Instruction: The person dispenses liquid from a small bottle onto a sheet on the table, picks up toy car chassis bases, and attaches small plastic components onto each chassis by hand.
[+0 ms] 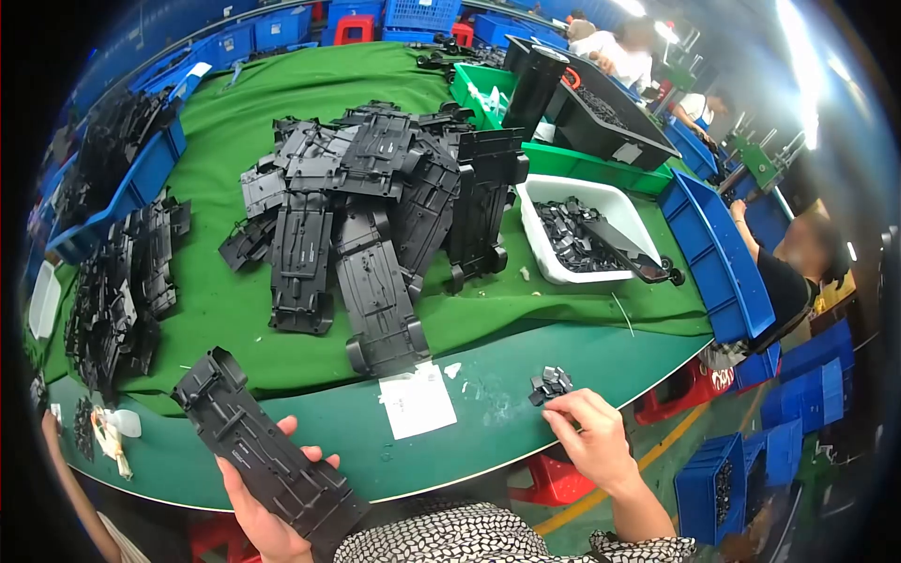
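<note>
My left hand point(255, 514) grips a long black plastic toy-car chassis point(267, 455), tilted over the near edge of the table, its ribbed side towards me. To the right, my right hand point(593, 436) has its thumb and fingers drawn together at a small pile of black plastic pieces point(550, 383). Anything between those fingertips is too small to make out. Between the hands lies a white sheet of paper point(416, 402). Beyond it, a heap of similar black chassis point(375, 178) rests on green cloth point(235, 84).
At the right stands a white tub point(535, 258) of small black parts, with a chassis leaning across it. Blue bins point(718, 258) line the right side. More chassis pile up at the left point(122, 296). Co-workers sit at the right; another person's arm point(80, 479) shows at the left.
</note>
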The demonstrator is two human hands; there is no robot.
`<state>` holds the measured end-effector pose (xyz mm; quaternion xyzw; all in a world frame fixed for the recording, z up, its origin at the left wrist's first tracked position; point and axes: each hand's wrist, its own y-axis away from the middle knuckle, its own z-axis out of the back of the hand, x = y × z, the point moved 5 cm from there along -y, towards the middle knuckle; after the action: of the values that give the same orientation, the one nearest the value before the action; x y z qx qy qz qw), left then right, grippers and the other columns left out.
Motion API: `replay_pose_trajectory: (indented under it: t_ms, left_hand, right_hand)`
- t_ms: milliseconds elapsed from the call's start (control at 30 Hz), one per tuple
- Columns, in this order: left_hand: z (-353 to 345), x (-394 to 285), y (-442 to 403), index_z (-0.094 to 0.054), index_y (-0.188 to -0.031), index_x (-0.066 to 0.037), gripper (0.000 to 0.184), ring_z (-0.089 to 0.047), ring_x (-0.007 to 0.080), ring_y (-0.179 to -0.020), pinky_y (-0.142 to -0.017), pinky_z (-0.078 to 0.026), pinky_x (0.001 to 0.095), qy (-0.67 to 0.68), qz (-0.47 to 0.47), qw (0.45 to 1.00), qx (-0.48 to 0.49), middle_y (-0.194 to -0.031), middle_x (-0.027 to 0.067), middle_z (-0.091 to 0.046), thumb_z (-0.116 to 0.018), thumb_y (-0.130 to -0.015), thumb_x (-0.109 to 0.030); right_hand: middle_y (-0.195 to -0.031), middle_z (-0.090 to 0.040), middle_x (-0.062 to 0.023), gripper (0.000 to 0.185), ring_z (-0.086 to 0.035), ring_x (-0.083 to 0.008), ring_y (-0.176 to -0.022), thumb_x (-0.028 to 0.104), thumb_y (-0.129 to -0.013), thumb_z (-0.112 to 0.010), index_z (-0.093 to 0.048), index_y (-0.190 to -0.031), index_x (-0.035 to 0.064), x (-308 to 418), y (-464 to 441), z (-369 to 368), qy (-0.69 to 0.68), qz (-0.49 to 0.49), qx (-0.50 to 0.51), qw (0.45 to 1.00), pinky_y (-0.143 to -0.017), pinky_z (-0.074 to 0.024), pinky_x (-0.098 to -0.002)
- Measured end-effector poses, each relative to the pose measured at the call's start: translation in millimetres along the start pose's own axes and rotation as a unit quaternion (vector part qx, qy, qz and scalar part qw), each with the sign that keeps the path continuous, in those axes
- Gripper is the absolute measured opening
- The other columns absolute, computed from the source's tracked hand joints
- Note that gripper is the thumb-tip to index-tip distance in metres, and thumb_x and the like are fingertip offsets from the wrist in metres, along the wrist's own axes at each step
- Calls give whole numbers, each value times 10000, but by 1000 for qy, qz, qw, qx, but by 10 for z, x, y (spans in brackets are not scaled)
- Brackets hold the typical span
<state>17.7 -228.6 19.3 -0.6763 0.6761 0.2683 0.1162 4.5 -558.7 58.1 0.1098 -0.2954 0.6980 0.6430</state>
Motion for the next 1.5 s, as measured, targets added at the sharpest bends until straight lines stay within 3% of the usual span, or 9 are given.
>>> replay_pose_trajectory:
  t_ms: [200,567,700,800,900,1033,1133,1233,1500]
  left_hand:
    - [-2,-6,55,-378,-1316,43,660,-633,303,-936,-837,-528,528,-4,8,1000,11,-1154,187,-574,-243,-985,-512]
    - [68,38,63,-390,-1291,41,646,-628,298,-956,-846,-534,514,9,17,1000,14,-1191,191,-542,-235,-987,-507]
    - [94,26,60,-395,-1287,39,643,-633,294,-954,-852,-533,515,7,21,1000,10,-1179,188,-551,-234,-987,-506]
    - [145,28,51,-386,-1300,28,645,-627,308,-969,-867,-523,519,10,32,999,11,-1210,195,-530,-233,-983,-512]
    - [193,45,52,-359,-1330,11,659,-609,339,-1008,-896,-501,527,21,35,999,26,-1283,210,-478,-233,-975,-529]
    - [167,22,51,-358,-1330,11,665,-602,339,-1020,-900,-498,526,4,23,999,35,-1285,207,-476,-235,-972,-535]
    - [171,8,59,-358,-1332,5,658,-599,345,-1022,-902,-496,528,0,24,999,36,-1282,210,-475,-242,-971,-534]
    - [169,-6,73,-355,-1330,3,646,-597,350,-1023,-902,-496,528,1,18,999,36,-1279,215,-474,-251,-973,-526]
    - [200,-52,89,-348,-1327,-1,621,-596,360,-1017,-895,-496,528,-8,6,999,33,-1270,224,-472,-273,-974,-506]
  right_hand:
    - [-820,-618,-101,224,-598,-278,-748,32,-736,-706,-601,-934,24,97,-147,-183,117,97,0,988,-662,-496,-368]
    - [-782,-549,-91,214,-579,-271,-726,-19,-747,-651,-621,-953,30,199,-145,-173,123,101,69,985,-634,-501,-358]
    - [-755,-557,-98,201,-583,-244,-661,-22,-742,-666,-650,-930,47,221,-166,-109,86,75,56,992,-584,-488,-323]
    - [-772,-620,-82,166,-624,-181,-662,2,-793,-669,-654,-957,18,263,-184,-95,-57,18,101,993,-584,-494,-264]
    - [-828,-668,-71,140,-651,-131,-736,23,-854,-640,-646,-989,-16,174,-110,-254,-306,-172,118,929,-635,-512,-230]
    - [-879,-667,-71,156,-652,-125,-784,7,-871,-611,-631,-1020,-36,189,-144,-361,-357,-164,132,910,-673,-525,-231]
    - [-868,-659,-71,168,-643,-121,-790,-7,-865,-607,-625,-1029,-35,353,-264,-358,-258,-53,140,954,-684,-521,-230]
    - [-871,-650,-75,167,-632,-114,-798,-18,-858,-605,-628,-1023,-31,406,-317,-384,-250,-75,103,960,-703,-509,-228]
    - [-901,-637,-38,174,-597,-74,-800,11,-878,-608,-623,-1048,-22,350,-371,-552,-344,-129,190,910,-717,-488,-219]
